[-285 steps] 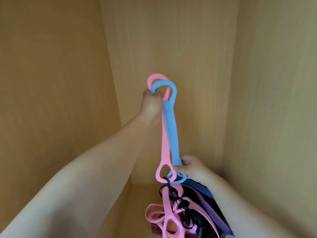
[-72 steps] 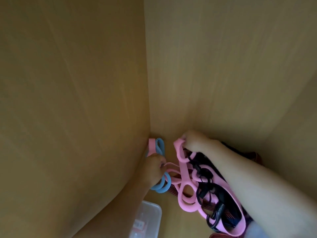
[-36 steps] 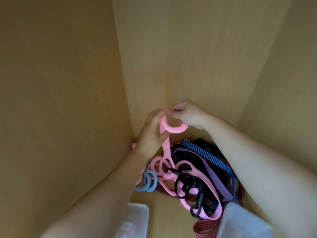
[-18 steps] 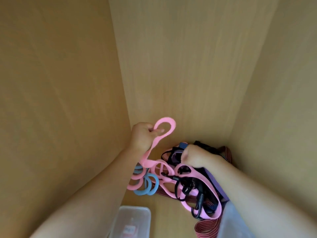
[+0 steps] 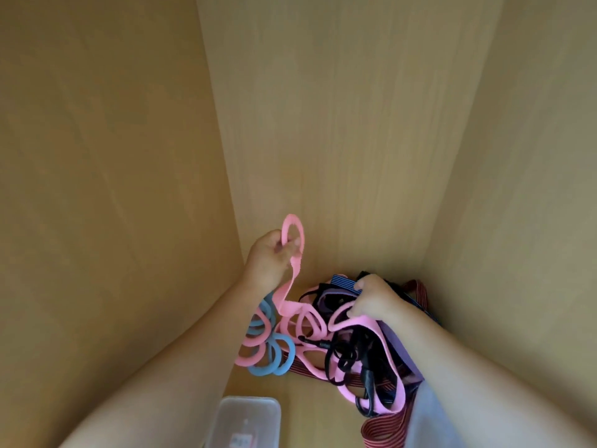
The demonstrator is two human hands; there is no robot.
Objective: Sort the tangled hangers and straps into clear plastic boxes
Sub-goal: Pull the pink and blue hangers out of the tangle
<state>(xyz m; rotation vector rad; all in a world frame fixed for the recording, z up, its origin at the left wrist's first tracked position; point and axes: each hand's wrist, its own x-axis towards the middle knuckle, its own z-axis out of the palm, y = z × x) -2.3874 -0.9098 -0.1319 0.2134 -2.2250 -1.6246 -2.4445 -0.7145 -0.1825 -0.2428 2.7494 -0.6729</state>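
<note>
Two bare hands reach into a compartment with smooth, pale wood-grain walls. The left hand is raised, its fingers curled round the top ring of a pink looped strap; this is a flat, matte, rubbery-looking band formed as a chain of oval loops, and it hangs slack down to the floor. Beside its lower loops lies a blue looped strap of the same shape, the two overlapping in coils against the left wall. The right hand sits on the tangle in the back right corner, fingers clamped on a pink loop; whether that loop belongs to the raised strap cannot be told. Thin black cords with dark clips wind through the heap, together with a wide purple band, a navy ribbed band and a dark red striped elastic strap; how these interlock is hidden under the hand and forearm. A clear plastic box with rounded corners stands at the lower edge, cut off by the frame, a blurred label showing on it; a second translucent box is mostly covered by the right forearm.
</note>
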